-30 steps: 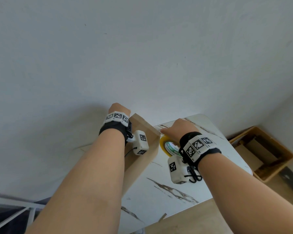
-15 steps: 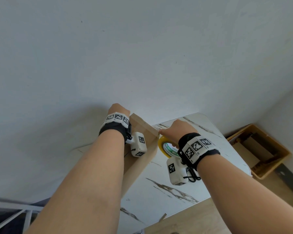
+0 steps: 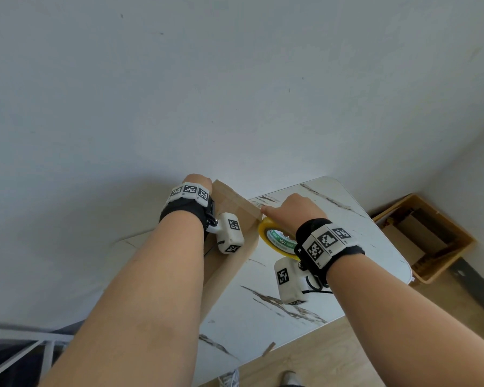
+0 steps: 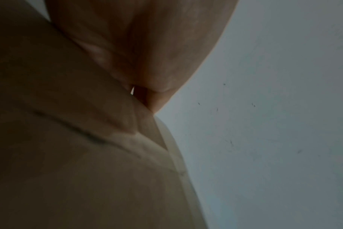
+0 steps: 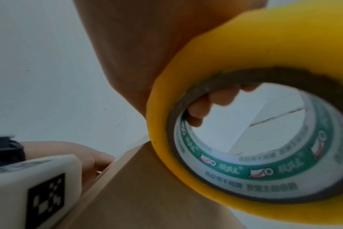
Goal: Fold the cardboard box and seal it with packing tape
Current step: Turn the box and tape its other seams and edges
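On the marbled table (image 3: 305, 311), the cardboard box (image 3: 235, 202) is pressed at its far edge by the left hand (image 3: 197, 180), finger pose not discernible, while at 3 o'clock the tape roll (image 3: 274, 236) is gripped by the right hand (image 3: 296, 212), fingers (image 5: 198, 111) curled through its core.

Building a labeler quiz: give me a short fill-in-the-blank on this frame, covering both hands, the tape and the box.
1. The right hand grips a roll of tape whose colour is ____.
2. The fingers of that hand curl through the roll's ____.
3. The left hand rests on the far end of the cardboard ____.
4. The box stands on a white table with a ____ pattern.

Missing words: yellow; hole; box; marble
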The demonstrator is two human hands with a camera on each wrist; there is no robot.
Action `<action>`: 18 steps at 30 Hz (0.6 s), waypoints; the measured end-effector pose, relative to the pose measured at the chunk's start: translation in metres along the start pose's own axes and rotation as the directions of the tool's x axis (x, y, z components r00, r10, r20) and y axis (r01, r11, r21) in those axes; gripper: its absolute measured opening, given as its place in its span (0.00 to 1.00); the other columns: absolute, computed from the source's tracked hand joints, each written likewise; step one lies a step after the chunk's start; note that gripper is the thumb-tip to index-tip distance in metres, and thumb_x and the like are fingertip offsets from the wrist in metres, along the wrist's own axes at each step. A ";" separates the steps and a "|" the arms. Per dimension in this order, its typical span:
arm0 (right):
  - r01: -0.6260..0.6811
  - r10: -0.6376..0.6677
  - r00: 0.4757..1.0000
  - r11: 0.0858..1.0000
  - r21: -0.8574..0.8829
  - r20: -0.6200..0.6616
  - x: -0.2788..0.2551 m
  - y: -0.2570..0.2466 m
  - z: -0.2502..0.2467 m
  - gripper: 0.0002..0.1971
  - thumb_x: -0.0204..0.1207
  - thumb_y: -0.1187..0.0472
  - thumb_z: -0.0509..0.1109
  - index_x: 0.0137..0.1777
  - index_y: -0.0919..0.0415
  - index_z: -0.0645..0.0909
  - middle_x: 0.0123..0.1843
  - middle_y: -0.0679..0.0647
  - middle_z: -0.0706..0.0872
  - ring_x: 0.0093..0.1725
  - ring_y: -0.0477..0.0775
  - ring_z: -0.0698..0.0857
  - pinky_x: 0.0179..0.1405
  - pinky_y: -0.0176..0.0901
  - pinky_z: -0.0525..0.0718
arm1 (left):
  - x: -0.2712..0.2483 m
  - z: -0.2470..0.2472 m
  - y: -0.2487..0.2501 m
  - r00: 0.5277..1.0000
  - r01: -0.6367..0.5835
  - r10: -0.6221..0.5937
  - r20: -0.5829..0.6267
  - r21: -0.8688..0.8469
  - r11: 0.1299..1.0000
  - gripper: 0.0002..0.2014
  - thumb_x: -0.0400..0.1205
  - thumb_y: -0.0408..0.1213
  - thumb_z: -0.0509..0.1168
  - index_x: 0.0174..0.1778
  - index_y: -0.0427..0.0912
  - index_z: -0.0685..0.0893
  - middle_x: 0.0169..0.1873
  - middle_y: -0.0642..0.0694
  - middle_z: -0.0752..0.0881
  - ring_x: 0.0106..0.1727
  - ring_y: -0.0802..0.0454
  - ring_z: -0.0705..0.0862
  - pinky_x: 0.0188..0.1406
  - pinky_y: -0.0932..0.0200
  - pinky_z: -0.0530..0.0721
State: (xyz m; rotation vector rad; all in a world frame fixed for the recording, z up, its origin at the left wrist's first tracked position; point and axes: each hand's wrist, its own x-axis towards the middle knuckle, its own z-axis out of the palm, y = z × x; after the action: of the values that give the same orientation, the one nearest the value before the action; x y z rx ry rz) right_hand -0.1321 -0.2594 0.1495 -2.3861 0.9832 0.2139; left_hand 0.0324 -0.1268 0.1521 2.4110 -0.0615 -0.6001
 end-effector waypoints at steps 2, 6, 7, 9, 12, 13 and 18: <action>-0.001 0.001 1.000 1.000 0.007 0.000 0.000 0.000 0.001 0.23 0.70 0.38 0.64 0.32 0.60 0.81 0.31 0.54 0.88 0.27 0.54 0.84 0.41 0.47 0.88 | 0.000 -0.001 -0.003 0.997 -0.068 0.068 -0.032 -0.007 0.998 0.19 0.88 0.31 0.53 0.74 0.34 0.74 0.71 0.39 0.77 0.72 0.41 0.77 0.56 0.62 0.79; 0.010 -0.010 1.000 1.000 0.015 0.004 -0.001 0.002 0.001 0.24 0.69 0.38 0.64 0.33 0.61 0.82 0.32 0.55 0.89 0.29 0.55 0.85 0.43 0.48 0.89 | -0.007 -0.009 0.005 0.929 -0.305 0.318 -0.187 0.098 0.947 0.19 0.78 0.23 0.58 0.48 0.48 0.90 0.53 0.51 0.88 0.55 0.49 0.85 0.53 0.60 0.81; 0.012 -0.012 1.000 1.000 0.017 0.003 -0.002 0.002 0.001 0.24 0.69 0.38 0.64 0.33 0.61 0.82 0.32 0.55 0.89 0.29 0.55 0.85 0.43 0.48 0.89 | -0.010 -0.010 0.009 0.917 -0.362 0.382 -0.117 0.160 0.918 0.17 0.78 0.24 0.60 0.44 0.49 0.91 0.53 0.50 0.89 0.55 0.50 0.86 0.52 0.61 0.80; 0.011 -0.011 1.000 1.000 0.013 0.000 -0.003 0.001 0.000 0.23 0.68 0.39 0.64 0.32 0.61 0.82 0.31 0.55 0.89 0.29 0.55 0.85 0.42 0.48 0.89 | -0.016 -0.008 0.011 0.900 -0.428 0.433 0.053 0.295 0.854 0.12 0.80 0.29 0.64 0.47 0.48 0.91 0.55 0.49 0.89 0.57 0.50 0.86 0.56 0.61 0.80; 0.005 -0.005 1.000 1.000 0.014 0.002 -0.005 0.001 -0.001 0.23 0.69 0.39 0.64 0.32 0.61 0.82 0.31 0.54 0.88 0.29 0.55 0.85 0.42 0.47 0.89 | -0.014 -0.007 0.009 0.881 -0.471 0.448 0.154 0.375 0.798 0.10 0.82 0.34 0.64 0.53 0.46 0.90 0.58 0.48 0.88 0.59 0.49 0.84 0.59 0.60 0.78; 0.006 -0.006 1.000 1.000 0.019 0.002 -0.005 0.001 -0.001 0.23 0.69 0.39 0.64 0.32 0.61 0.82 0.31 0.54 0.89 0.30 0.55 0.86 0.43 0.47 0.89 | -0.013 -0.007 0.007 0.876 -0.480 0.456 0.158 0.385 0.788 0.11 0.83 0.33 0.63 0.54 0.45 0.89 0.59 0.47 0.87 0.59 0.49 0.84 0.59 0.59 0.77; -0.012 0.009 0.999 0.997 0.071 0.035 -0.008 -0.001 -0.001 0.23 0.69 0.41 0.63 0.33 0.62 0.82 0.29 0.55 0.89 0.29 0.56 0.87 0.44 0.49 0.89 | -0.014 -0.004 0.005 0.893 -0.450 0.401 0.204 0.377 0.809 0.13 0.86 0.33 0.58 0.61 0.42 0.84 0.65 0.43 0.82 0.65 0.45 0.80 0.59 0.58 0.74</action>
State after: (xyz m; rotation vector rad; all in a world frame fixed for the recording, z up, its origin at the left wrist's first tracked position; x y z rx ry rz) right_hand -0.1373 -0.2544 0.1532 -2.3057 0.9712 0.2199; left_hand 0.0224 -0.1260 0.1638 2.6320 -0.8429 -0.5500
